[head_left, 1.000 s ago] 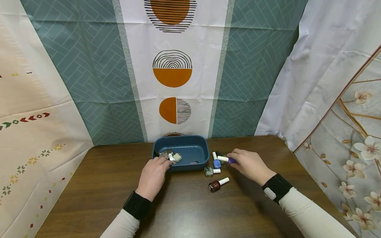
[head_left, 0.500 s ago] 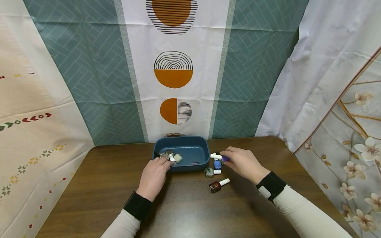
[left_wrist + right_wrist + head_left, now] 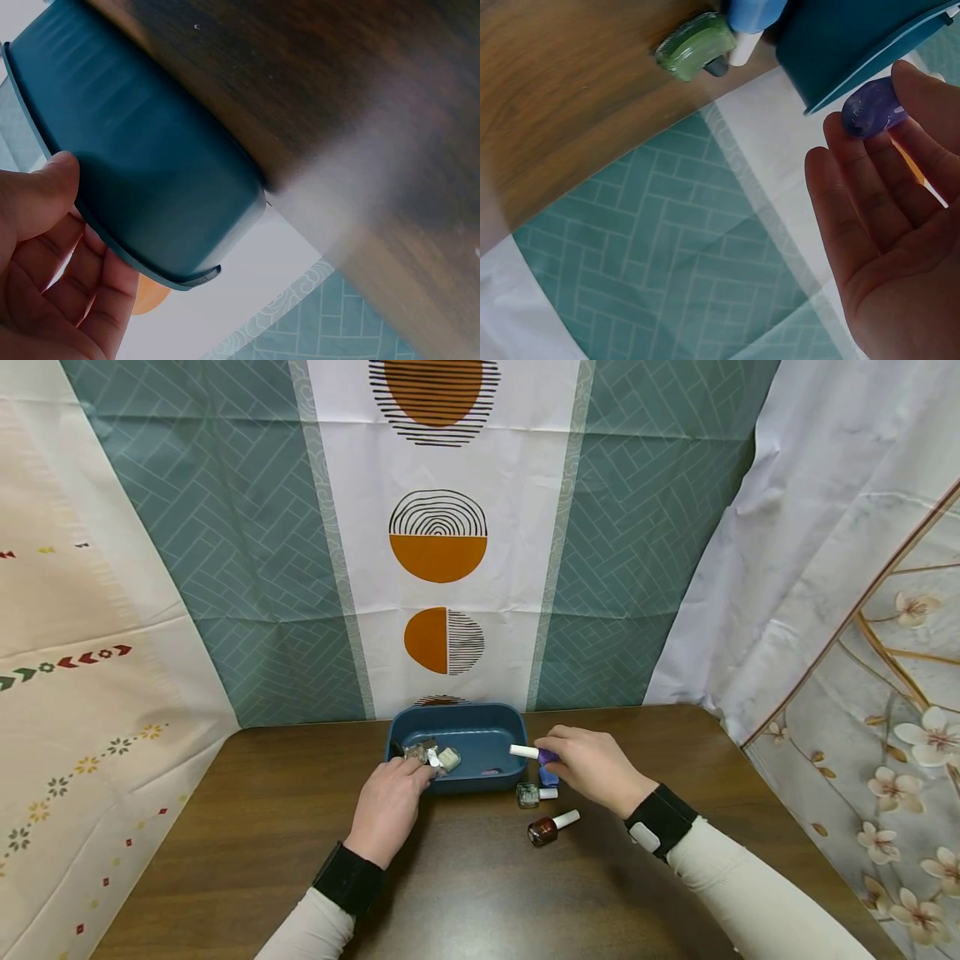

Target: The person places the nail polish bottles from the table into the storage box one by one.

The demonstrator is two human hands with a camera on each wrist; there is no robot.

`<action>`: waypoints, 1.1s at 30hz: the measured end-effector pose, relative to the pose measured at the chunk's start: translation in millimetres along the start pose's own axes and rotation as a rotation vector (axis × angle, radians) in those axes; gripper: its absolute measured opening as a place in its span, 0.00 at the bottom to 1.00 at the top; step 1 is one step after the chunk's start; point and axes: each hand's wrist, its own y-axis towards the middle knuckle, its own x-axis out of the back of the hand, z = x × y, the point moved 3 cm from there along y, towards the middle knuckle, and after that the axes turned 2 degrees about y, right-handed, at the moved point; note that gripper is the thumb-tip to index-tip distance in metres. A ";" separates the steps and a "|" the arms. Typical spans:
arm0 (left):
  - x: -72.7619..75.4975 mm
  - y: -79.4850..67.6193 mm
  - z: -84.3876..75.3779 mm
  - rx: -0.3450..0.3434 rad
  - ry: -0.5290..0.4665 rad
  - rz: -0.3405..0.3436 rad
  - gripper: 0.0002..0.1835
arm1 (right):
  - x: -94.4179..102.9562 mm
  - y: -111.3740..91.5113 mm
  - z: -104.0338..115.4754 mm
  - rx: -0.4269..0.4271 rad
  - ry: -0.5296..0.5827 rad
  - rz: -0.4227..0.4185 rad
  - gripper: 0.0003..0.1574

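Observation:
My left hand (image 3: 386, 810) grips the near-left rim of a dark blue plastic bin (image 3: 491, 742). In the left wrist view its thumb presses the outer wall and the fingers reach over the rim. Several small nail polish bottles (image 3: 448, 759) lie in the bin's left part, partly behind the fingers. My right hand (image 3: 588, 767) pinches a purple nail polish bottle (image 3: 870, 109) between thumb and fingers. Its white cap (image 3: 523, 751) points left, at the bin's right rim. A blue nail polish bottle (image 3: 549, 776) lies just below this hand, partly hidden.
On the brown table (image 3: 450, 893), a glittery clear nail polish bottle (image 3: 527, 794) lies beside the bin's near-right corner. Closer in lies a dark red nail polish bottle (image 3: 543, 832). In the right wrist view a green bottle (image 3: 697, 46) lies by the blue one. Curtains (image 3: 622, 568) hang behind the table.
My right hand has moved left with the purple nail polish bottle, from above the loose bottles to the bin's right rim. My left hand has stayed on the bin.

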 end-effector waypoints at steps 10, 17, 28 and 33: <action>-0.8 0.5 0.3 -0.004 0.008 0.006 0.12 | -5.1 12.8 9.9 0.025 0.014 0.012 0.23; -0.8 0.4 1.4 0.003 0.002 0.007 0.12 | -9.7 21.8 16.5 0.026 0.012 0.021 0.24; -0.7 0.4 1.3 0.004 0.005 0.004 0.12 | -19.5 37.4 22.9 0.048 -0.018 0.034 0.23; -1.8 0.7 1.5 0.009 0.008 0.014 0.13 | -24.7 46.3 27.1 0.050 -0.040 0.068 0.22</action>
